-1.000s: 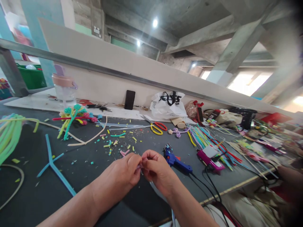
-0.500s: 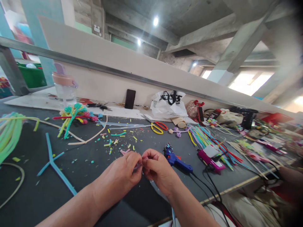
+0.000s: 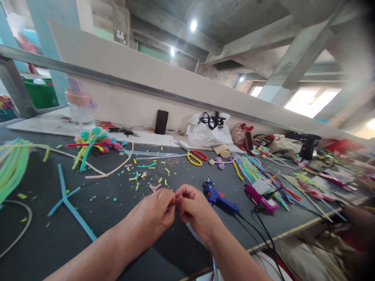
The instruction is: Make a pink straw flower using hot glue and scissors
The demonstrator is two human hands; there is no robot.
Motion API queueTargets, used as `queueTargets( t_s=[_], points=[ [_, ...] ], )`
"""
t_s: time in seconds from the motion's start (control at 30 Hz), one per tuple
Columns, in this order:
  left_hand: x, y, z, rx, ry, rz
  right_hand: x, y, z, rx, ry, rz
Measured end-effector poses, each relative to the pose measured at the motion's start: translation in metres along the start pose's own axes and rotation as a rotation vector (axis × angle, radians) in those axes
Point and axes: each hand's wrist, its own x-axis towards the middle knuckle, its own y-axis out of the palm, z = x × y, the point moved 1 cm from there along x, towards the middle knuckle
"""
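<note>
My left hand (image 3: 156, 207) and my right hand (image 3: 195, 208) meet over the dark table, fingertips pinched together. Whatever sits between the fingertips is hidden by the fingers. From beneath my right hand a pale bluish, see-through strip (image 3: 215, 267) runs down past the wrist towards the table's front edge; its upper end disappears in the fingers. Just beyond my left hand lies a small pink bent piece (image 3: 154, 188). A blue glue gun (image 3: 219, 199) rests to the right of my right hand, its cord trailing to the front edge.
Yellow and red-handled scissors (image 3: 195, 158) lie behind the hands, near scattered cut bits (image 3: 143, 175). Left are a blue forked stem (image 3: 66, 201), a colourful fuzzy bundle (image 3: 90, 146) and a bottle (image 3: 80, 107). Right are several coloured stems (image 3: 249, 168) and a magenta device (image 3: 260, 199).
Almost nothing differs. Both hands stay pinched together in the same place, and the view has shifted very slightly.
</note>
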Motion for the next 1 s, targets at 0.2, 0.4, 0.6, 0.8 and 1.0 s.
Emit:
queueTargets(
  t_s=[0.2,0.4,0.6,0.8,1.0],
  points=[
    [-0.002,0.005,0.006,0.018,0.047,-0.060,0.001,-0.003,0.002,-0.049,-0.031,0.049],
    [-0.003,-0.001,-0.001,-0.113,0.040,-0.044,0.004,-0.010,0.008,-0.002,0.011,0.056],
    [0.001,-0.018,-0.008,-0.595,-0.217,-0.027,0.002,-0.015,0.013,0.115,-0.172,0.207],
    [0.002,-0.019,-0.012,-0.807,-0.343,0.081,0.001,-0.016,0.011,0.090,-0.323,0.270],
    [0.001,-0.007,-0.005,-0.710,-0.228,0.018,0.001,-0.017,0.012,-0.021,-0.349,0.222]
  ],
)
